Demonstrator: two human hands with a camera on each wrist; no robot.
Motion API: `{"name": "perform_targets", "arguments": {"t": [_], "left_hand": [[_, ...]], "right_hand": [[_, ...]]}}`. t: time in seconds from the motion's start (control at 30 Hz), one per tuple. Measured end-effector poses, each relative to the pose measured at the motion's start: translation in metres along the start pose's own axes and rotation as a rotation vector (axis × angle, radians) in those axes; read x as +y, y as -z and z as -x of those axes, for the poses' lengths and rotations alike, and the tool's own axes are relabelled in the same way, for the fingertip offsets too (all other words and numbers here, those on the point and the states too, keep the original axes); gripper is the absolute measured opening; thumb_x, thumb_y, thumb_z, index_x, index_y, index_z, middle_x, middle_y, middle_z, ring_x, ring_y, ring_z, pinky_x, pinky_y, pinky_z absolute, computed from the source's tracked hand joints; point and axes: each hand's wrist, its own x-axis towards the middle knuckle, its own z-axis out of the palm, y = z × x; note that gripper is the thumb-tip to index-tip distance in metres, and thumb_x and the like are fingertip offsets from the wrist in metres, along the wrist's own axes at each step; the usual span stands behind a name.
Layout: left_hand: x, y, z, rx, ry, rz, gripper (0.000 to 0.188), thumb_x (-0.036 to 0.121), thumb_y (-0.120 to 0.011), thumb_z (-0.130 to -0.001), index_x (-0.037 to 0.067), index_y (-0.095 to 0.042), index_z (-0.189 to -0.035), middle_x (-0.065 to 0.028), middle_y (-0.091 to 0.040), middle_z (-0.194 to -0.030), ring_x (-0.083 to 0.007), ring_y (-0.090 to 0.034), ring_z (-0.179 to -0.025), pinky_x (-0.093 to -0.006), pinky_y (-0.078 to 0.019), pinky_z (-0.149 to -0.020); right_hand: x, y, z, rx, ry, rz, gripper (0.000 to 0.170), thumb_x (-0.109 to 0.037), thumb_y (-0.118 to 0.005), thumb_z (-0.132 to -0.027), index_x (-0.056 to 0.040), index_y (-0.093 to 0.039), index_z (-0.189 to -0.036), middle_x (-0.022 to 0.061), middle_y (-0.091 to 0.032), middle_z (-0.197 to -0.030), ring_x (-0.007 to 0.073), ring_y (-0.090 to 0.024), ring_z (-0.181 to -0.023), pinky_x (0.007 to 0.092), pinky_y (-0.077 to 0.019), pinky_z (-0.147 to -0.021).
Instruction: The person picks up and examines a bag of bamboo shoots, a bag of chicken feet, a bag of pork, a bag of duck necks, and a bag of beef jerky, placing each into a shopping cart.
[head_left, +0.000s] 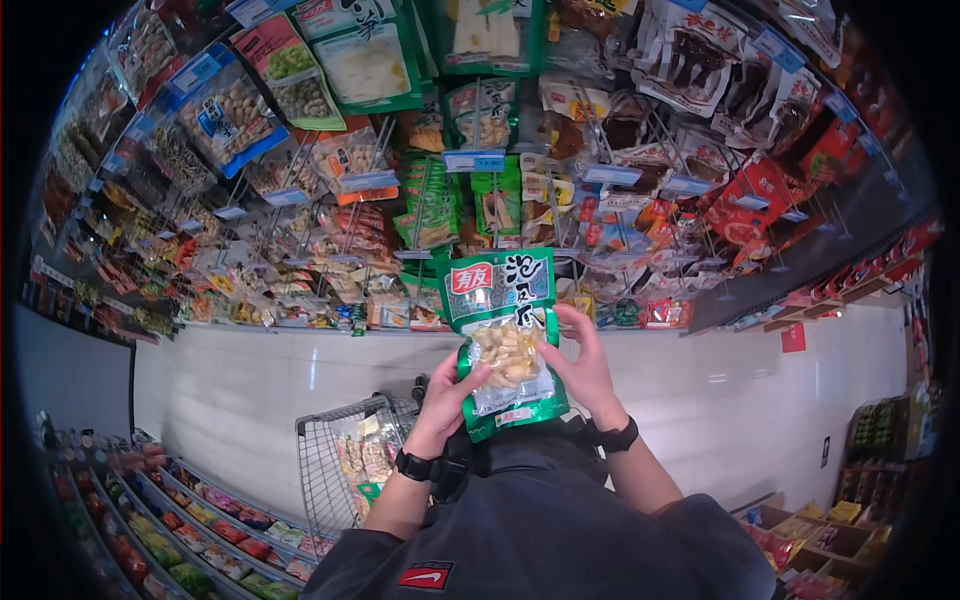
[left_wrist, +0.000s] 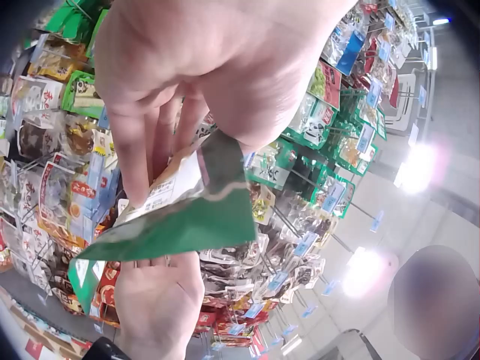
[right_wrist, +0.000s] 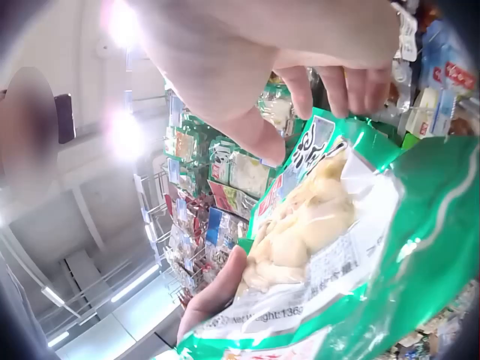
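Observation:
A green snack bag (head_left: 505, 345) with a clear window showing pale pieces is held upright before the body. The left hand (head_left: 445, 397) grips its lower left side, thumb on the front. On the right edge, the right hand (head_left: 588, 370) holds the bag with its thumb near the front and fingers behind. In the left wrist view the left hand (left_wrist: 202, 67) has its fingers behind the bag (left_wrist: 180, 229), with the right hand (left_wrist: 159, 300) beyond. The right wrist view shows the bag's front (right_wrist: 300, 232) close up, the right hand (right_wrist: 277, 60) above and the left thumb (right_wrist: 217, 292) at its edge.
Racks of hanging snack bags (head_left: 360, 155) with blue price tags stand ahead. A wire shopping cart (head_left: 320, 450) holding packages is at the lower left. Shelves of packets (head_left: 210, 530) line the lower left, and boxes of goods (head_left: 815, 535) stand at the lower right.

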Motion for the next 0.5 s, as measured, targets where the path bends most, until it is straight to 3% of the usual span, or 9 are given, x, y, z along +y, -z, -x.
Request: {"name": "perform_targets", "arguments": {"t": [0.1, 0.17, 0.2, 0.27, 0.37, 0.5], "left_hand": [[-0.001, 0.002, -0.001, 0.02, -0.049, 0.003, 0.038, 0.007, -0.061, -0.094, -0.001, -0.05, -0.129, -0.011, -0.061, -0.122, -0.0162, -0.062, -0.106, -0.031, -0.0519, -0.091], [0.003, 0.002, 0.0, 0.05, -0.038, 0.069, 0.033, 0.007, -0.063, -0.093, -0.002, -0.055, -0.124, -0.0113, -0.064, -0.117, -0.0157, -0.064, -0.102, -0.0309, -0.0535, -0.088], [0.002, 0.006, -0.001, 0.05, -0.036, 0.07, 0.033, 0.007, -0.063, -0.093, -0.002, -0.055, -0.124, -0.0113, -0.064, -0.117, -0.0157, -0.064, -0.102, -0.0309, -0.0535, -0.088], [-0.001, 0.016, -0.005, 0.084, 0.0, 0.061, 0.028, 0.008, -0.064, -0.092, -0.003, -0.06, -0.117, -0.0108, -0.067, -0.109, -0.0145, -0.066, -0.095, -0.0296, -0.0553, -0.082], [-0.001, 0.02, -0.006, 0.121, -0.007, -0.008, 0.026, 0.006, -0.066, -0.091, -0.003, -0.062, -0.114, -0.0102, -0.068, -0.104, -0.0131, -0.067, -0.089, -0.0278, -0.0559, -0.078], [-0.005, 0.022, -0.008, 0.13, -0.032, -0.127, 0.027, 0.002, -0.067, -0.089, -0.003, -0.061, -0.114, -0.0095, -0.068, -0.104, -0.0117, -0.066, -0.089, -0.0259, -0.0553, -0.078]], "right_hand": [[0.008, 0.002, 0.001, 0.064, -0.02, 0.058, 0.059, -0.01, -0.074, -0.082, -0.0052, -0.046, -0.133, 0.0103, -0.05, -0.13, 0.0176, -0.052, -0.116, 0.0313, -0.0434, -0.095], [0.011, 0.001, 0.004, -0.008, -0.217, -0.374, 0.053, -0.007, -0.071, -0.085, -0.0039, -0.047, -0.133, 0.0104, -0.056, -0.124, 0.0132, -0.056, -0.11, 0.0279, -0.047, -0.09], [0.013, 0.002, 0.004, -0.007, -0.218, -0.373, 0.053, -0.007, -0.071, -0.085, -0.0039, -0.047, -0.133, 0.0104, -0.056, -0.124, 0.0132, -0.056, -0.11, 0.0279, -0.047, -0.09], [0.016, 0.006, 0.004, -0.243, -0.341, -0.511, 0.045, -0.004, -0.067, -0.089, -0.0017, -0.049, -0.13, 0.0088, -0.064, -0.113, 0.0102, -0.061, -0.1, 0.025, -0.0502, -0.085], [0.018, 0.006, 0.007, -0.185, -0.385, -0.516, 0.035, -0.002, -0.064, -0.09, 0.0002, -0.053, -0.123, 0.0061, -0.068, -0.104, 0.0102, -0.064, -0.092, 0.0244, -0.0514, -0.082], [0.022, 0.01, 0.006, -0.185, -0.381, -0.533, 0.03, -0.002, -0.064, -0.09, 0.0003, -0.056, -0.118, 0.0065, -0.068, -0.104, 0.01, -0.064, -0.093, 0.024, -0.051, -0.082]]}}
